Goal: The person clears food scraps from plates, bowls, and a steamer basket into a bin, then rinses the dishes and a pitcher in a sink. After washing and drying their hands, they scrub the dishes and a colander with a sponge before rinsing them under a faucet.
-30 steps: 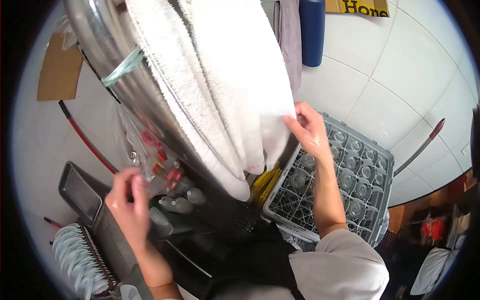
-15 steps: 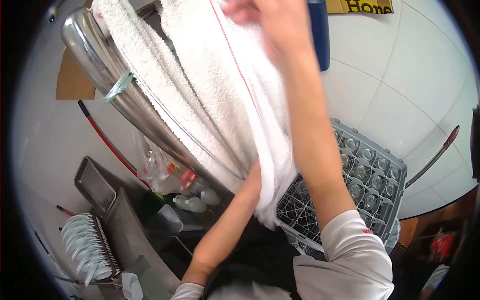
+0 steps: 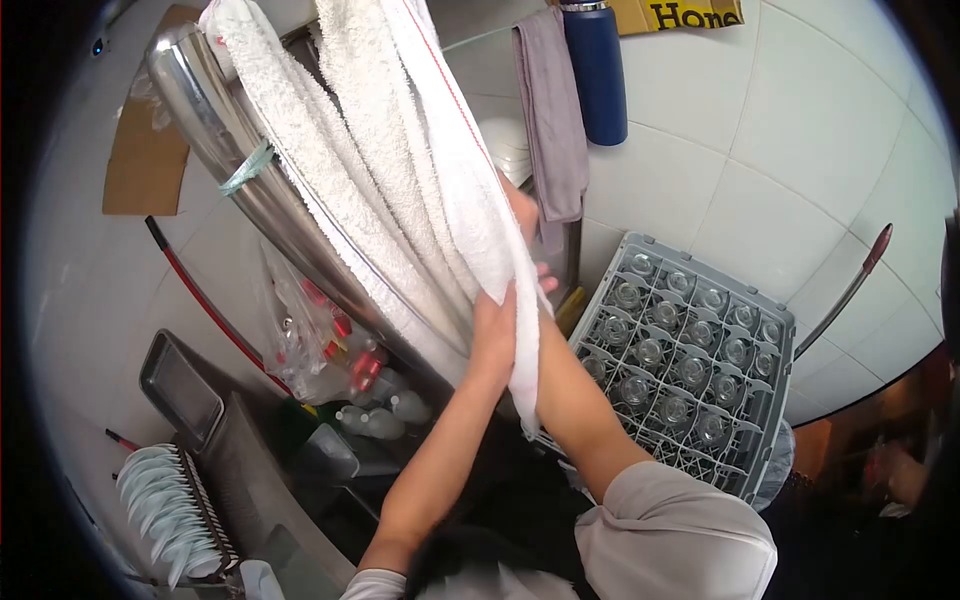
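Observation:
A long white terry towel (image 3: 470, 215) with a red stripe hangs in folds over a shiny metal rail. My left hand (image 3: 495, 335) is wrapped around the near edge of its striped part, low down, and fingertips show past the far side. Behind that same part passes my right forearm; a piece of my right hand (image 3: 522, 208) appears at the towel's right edge. The fingers of that hand are hidden by the cloth. Another thick white towel fold (image 3: 290, 150) lies along the rail (image 3: 215, 130) to the left.
At right stands a grey rack (image 3: 690, 365) of upturned glasses. A blue bottle (image 3: 597, 80) and a mauve cloth (image 3: 552, 120) are at the top. On the left are a plate rack (image 3: 180, 510), a metal tray (image 3: 182, 385) and plastic bottles (image 3: 385, 415).
My right hand has come down from the front of the towel at the top to behind it. The towel has narrowed and uncovered the mauve cloth and white bowls. The view has shifted slightly.

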The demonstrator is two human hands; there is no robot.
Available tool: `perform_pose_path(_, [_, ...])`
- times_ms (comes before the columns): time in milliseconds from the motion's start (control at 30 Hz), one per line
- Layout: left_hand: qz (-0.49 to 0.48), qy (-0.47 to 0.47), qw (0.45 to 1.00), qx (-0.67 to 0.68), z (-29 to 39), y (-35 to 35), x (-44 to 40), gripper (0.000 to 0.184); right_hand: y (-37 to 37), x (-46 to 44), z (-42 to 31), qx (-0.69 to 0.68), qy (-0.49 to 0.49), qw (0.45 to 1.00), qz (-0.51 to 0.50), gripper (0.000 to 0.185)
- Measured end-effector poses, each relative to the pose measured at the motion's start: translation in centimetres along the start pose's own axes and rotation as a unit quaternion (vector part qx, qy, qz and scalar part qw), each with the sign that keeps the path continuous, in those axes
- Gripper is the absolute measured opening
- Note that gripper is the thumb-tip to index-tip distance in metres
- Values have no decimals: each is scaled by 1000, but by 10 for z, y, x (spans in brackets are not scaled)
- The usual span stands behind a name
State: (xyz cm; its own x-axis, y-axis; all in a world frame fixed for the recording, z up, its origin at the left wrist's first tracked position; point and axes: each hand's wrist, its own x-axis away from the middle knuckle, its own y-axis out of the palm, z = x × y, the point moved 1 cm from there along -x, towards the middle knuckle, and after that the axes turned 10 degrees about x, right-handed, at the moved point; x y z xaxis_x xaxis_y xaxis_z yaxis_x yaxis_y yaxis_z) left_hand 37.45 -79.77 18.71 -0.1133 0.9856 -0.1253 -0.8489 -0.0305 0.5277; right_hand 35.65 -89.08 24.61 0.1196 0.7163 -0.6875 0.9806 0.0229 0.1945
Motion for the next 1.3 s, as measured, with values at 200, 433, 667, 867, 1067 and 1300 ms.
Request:
perform_pose_path(200, [95, 196, 855, -470, 25, 7, 0, 70, -31, 64, 57, 333, -114, 936, 4, 42])
perform_pose_path(433, [-2, 234, 886, -400, 3, -10, -8, 65, -57, 71, 76, 431, -81, 875, -206, 40])
perform_pose_path(667, [-117, -108, 965, -209, 16, -43, -10, 37, -62, 84, 64, 416, -103, 850, -306, 39])
perform_pose_path(867, [-41, -39, 994, 89, -11, -79, 27, 51, -45, 104, 50, 382, -156, 834, -367, 38])
perform_pose_path(1067, [3, 157, 945, -286, 16, -95, 130, 45, 11, 159, 13, 314, -202, 825, -424, 37])
perform_pose_path(1300, [390, 188, 841, -325, 6, -143, 425, 32, 46, 223, -53, 212, -231, 833, -455, 36])
